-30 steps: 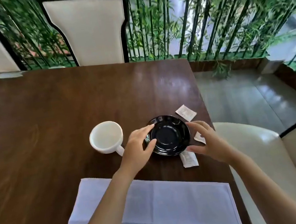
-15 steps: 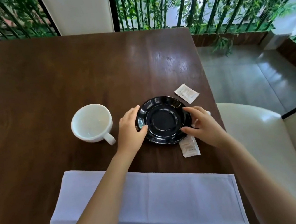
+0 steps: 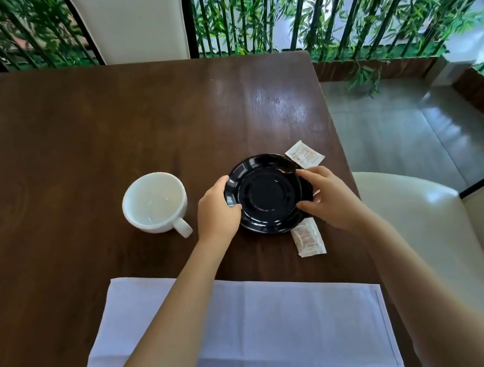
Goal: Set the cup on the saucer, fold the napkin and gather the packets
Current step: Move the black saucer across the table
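Left fingers [image 3: 222, 184] curl over the near-left rim of the black saucer [image 3: 268, 195], thumb on the rim below them. Right fingers [image 3: 309, 173] clasp the opposite rim, thumb low on the near side. Both the left hand [image 3: 216, 211] and the right hand [image 3: 329, 199] are grasping the saucer, which is empty. Cannot tell whether it is lifted or flat on the surface [image 3: 84, 138].

White cup [image 3: 155, 202] stands upright just left of the left hand, apart from the saucer, handle [image 3: 182, 227] pointing near-right towards that wrist.

Two sugar packets: one [image 3: 304, 154] at the saucer's far-right rim, one [image 3: 308, 238] at its near rim, its top edge seemingly tucked under. White napkin [image 3: 290, 334] lies unfolded near the body, both forearms over it.

Risks, as judged:
- The saucer sits near the surface's right edge, so a slide that way could tip it off or push the far packet over.
- The tucked packet may drag along or leave the saucer rocking, so the cup would seat unsteadily.
- If the left hand swings left for the cup, it may knock the handle and spin the cup.
- The forearms could rumple the napkin.
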